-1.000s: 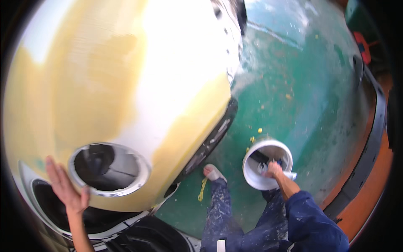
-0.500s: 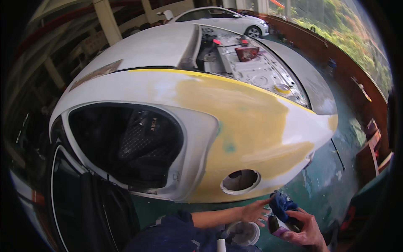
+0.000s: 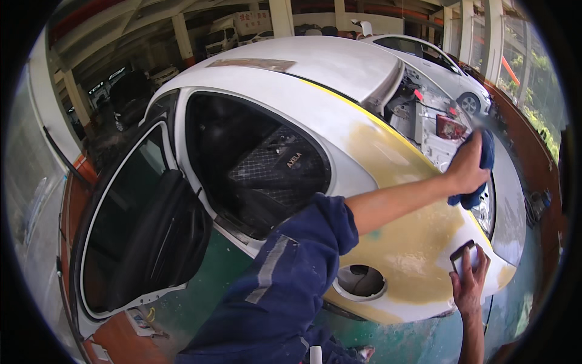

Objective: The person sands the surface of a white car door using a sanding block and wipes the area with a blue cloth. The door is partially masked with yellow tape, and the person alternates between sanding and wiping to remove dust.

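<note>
A white car body with a tan filler patch [image 3: 418,236] on its rear side fills the middle. My left hand [image 3: 470,167] grips a bunched dark blue cloth [image 3: 487,151] over the edge by the rear opening. Lower right, my right hand [image 3: 468,285] holds a dark-edged sanding block [image 3: 459,256] at the patch's right end; whether the block touches the panel I cannot tell. The round fuel-filler opening [image 3: 361,282] lies below my left forearm. Yellow masking tape [image 3: 370,115] runs along the upper edge of the panel.
The rear door [image 3: 139,242] stands open at left, beside the dark door opening [image 3: 254,164]. A red tail light [image 3: 450,127] rests in the rear opening. Another white car [image 3: 436,57] is parked behind. A low reddish wall [image 3: 527,115] runs along the right over green floor.
The view has swung, so the car appears more to the right. My left hand has taken the blue cloth and reached up over the panel. My right hand keeps the block, now against the patch's end.
</note>
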`<state>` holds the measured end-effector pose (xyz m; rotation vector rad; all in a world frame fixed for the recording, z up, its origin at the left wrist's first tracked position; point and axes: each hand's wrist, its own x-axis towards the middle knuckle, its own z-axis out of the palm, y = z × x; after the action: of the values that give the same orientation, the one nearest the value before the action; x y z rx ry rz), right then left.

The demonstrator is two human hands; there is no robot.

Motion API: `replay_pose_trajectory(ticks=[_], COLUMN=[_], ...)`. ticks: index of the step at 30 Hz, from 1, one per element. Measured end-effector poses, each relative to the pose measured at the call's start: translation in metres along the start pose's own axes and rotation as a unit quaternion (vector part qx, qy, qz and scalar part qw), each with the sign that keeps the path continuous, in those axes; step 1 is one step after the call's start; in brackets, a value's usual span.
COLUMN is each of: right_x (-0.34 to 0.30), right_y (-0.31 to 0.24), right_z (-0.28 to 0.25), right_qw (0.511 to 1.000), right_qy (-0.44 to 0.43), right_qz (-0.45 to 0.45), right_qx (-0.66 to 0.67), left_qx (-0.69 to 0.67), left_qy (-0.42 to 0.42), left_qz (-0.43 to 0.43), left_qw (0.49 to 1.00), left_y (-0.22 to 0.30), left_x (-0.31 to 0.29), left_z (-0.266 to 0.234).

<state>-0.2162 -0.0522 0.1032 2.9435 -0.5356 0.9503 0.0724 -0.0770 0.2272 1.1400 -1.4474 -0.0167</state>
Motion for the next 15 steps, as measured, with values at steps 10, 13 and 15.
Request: replay_pose_trajectory(ticks=[10, 13, 15], right_x=[0.017, 0.022, 0.05], right_y=[0.092, 0.086, 0.065], right_z=[0.066, 0.069, 0.084], right_qw=[0.972, 0.971, 0.976], right_qy=[-0.076, -0.059, -0.001], right_qz=[-0.223, -0.226, -0.216], right_qx=[-0.017, -0.042, -0.035], left_qx=[0.499, 0.514, 0.509], left_qy=[-0.158, -0.12, -0.088], left_qz=[0.139, 0.208, 0.244], left_qw=[0.841, 0.823, 0.821], left_y=[-0.048, -0.072, -0.079], left_x=[-0.08, -0.088, -0.093], left_z=[-0.068, -0.068, -0.061])
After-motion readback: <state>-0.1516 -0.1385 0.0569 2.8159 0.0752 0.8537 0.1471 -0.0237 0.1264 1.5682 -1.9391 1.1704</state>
